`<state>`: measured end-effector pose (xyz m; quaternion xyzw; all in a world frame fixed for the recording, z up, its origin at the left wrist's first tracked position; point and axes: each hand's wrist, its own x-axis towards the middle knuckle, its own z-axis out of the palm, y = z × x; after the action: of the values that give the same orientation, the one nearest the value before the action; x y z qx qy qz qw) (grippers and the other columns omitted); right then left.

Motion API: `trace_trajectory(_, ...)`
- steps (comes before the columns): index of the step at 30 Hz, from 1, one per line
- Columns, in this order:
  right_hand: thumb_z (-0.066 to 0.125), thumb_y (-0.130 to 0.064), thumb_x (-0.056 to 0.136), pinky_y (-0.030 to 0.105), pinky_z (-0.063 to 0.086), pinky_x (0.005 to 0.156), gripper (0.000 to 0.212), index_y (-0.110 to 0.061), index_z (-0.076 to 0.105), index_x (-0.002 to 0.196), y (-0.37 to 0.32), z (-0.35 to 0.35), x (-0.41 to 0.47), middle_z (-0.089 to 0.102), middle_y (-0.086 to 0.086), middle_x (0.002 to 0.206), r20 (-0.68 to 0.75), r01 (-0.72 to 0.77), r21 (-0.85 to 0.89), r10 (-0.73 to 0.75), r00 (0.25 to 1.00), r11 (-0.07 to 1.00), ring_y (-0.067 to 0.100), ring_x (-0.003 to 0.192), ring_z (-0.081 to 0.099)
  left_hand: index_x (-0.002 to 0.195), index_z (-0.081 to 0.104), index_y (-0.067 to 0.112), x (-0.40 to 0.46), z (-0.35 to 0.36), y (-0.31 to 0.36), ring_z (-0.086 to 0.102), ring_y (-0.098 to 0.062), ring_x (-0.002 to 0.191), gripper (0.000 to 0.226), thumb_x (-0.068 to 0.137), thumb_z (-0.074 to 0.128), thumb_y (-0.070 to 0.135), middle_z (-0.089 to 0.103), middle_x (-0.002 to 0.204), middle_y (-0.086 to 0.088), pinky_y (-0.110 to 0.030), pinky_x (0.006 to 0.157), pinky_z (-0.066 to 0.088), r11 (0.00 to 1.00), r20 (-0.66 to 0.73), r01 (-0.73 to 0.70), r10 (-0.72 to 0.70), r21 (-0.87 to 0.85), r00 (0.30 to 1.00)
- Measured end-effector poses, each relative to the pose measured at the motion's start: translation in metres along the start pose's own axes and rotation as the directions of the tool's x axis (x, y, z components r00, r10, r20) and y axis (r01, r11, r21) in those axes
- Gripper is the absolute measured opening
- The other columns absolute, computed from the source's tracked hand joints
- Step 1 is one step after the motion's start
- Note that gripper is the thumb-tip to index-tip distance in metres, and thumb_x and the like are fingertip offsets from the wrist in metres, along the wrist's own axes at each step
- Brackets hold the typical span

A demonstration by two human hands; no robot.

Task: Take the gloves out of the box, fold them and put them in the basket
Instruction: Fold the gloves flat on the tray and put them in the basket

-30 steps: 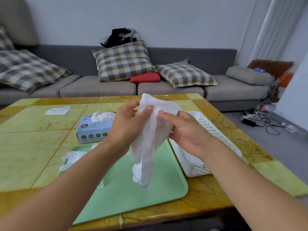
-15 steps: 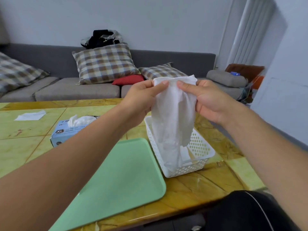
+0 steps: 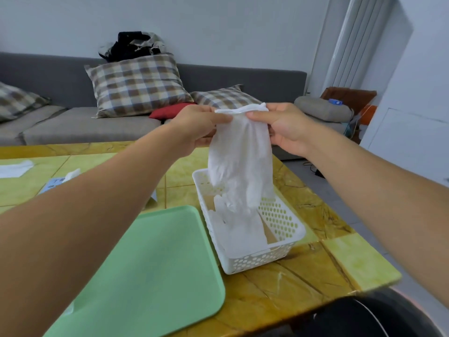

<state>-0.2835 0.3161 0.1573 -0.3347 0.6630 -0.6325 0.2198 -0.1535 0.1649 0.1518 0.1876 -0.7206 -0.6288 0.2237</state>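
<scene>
- The left hand [image 3: 199,128] pinches the upper left corner of a white glove [image 3: 240,161], thumb on the near side of the cuff edge, fingers curled behind it.
- The right hand [image 3: 284,127] pinches the upper right corner of the same cuff, its grip closed on the fabric in the same way.
- The glove hangs down from the two hands, its lower end dipping below the rim of the white perforated basket [image 3: 279,220].
- In the basket lies more white glove material [image 3: 238,229], spread along the bottom; the hanging glove's tip touches or nearly touches it, which one I cannot tell.
- The basket stands on the yellow-green desk [image 3: 315,271], just beside the right edge of a mint green tray [image 3: 150,271].
- The glove box [image 3: 54,184] sits further back on the left, mostly hidden behind the left forearm, with a white glove poking out of its top.
- A flat white piece [image 3: 14,167] lies on the desk at the far left.
- Behind the desk stands a grey sofa [image 3: 73,125] with checked cushions [image 3: 137,85].
</scene>
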Motion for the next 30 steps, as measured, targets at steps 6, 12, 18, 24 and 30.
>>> trace_trajectory(6,0.073,-0.007,0.09,0.023,0.057,0.078,0.012,-0.009,0.074,0.102,0.051,-0.01,-0.007,0.078,0.002,0.095,0.098,0.111,-0.177,-0.094,0.991,0.978,0.012,0.089,0.073,0.099,0.071,0.001,0.0,-0.005,-0.044,0.074,-0.025,0.09,0.021,0.086,0.079,0.015,0.076,0.099,-0.015,-0.037,0.084,0.061,0.977,0.053,-0.121,0.114,0.173,0.992)
trace_trajectory(12,0.081,-0.012,0.085,0.024,0.054,0.074,0.005,-0.014,0.077,0.086,0.11,-0.01,-0.055,0.075,-0.006,0.083,0.413,0.265,-0.616,0.018,0.91,0.742,0.002,0.074,0.066,0.083,0.075,0.015,-0.034,0.005,-0.099,0.068,-0.011,0.073,0.012,0.077,0.085,0.019,0.074,0.079,0.001,-0.037,0.076,0.057,0.615,0.45,-0.447,0.163,0.649,0.878)
trace_trajectory(18,0.074,-0.019,0.085,0.024,0.052,0.079,0.014,-0.021,0.077,0.098,0.109,0.004,-0.081,0.074,-0.012,0.093,0.583,0.485,-0.784,0.195,0.789,0.387,0.002,0.085,0.064,0.102,0.074,0.023,-0.065,0.031,-0.102,0.065,-0.009,0.091,0.02,0.085,0.078,0.032,0.071,0.097,0.009,-0.032,0.085,0.055,0.375,0.649,-0.554,-0.203,0.743,0.733)
trace_trajectory(24,0.076,-0.023,0.086,0.025,0.054,0.072,0.008,-0.02,0.076,0.094,0.097,0.012,-0.072,0.068,-0.015,0.08,0.537,0.456,-0.843,0.505,0.676,0.285,0.004,0.078,0.062,0.119,0.071,0.022,-0.073,0.052,-0.092,0.065,-0.017,0.106,0.034,0.091,0.054,0.01,0.072,0.115,0.003,-0.038,0.096,0.054,0.34,0.672,-0.582,-0.441,0.738,0.595)
trace_trajectory(30,0.064,-0.024,0.098,0.032,0.059,0.087,0.013,-0.02,0.076,0.102,0.087,0.013,-0.04,0.077,0.003,0.102,0.43,0.173,-0.893,0.673,0.602,0.416,0.017,0.095,0.074,0.113,0.073,0.028,-0.059,0.057,-0.084,0.06,-0.005,0.102,0.024,0.094,0.059,0.024,0.068,0.104,0.021,-0.028,0.096,0.049,0.321,0.589,-0.498,-0.528,0.806,0.612)
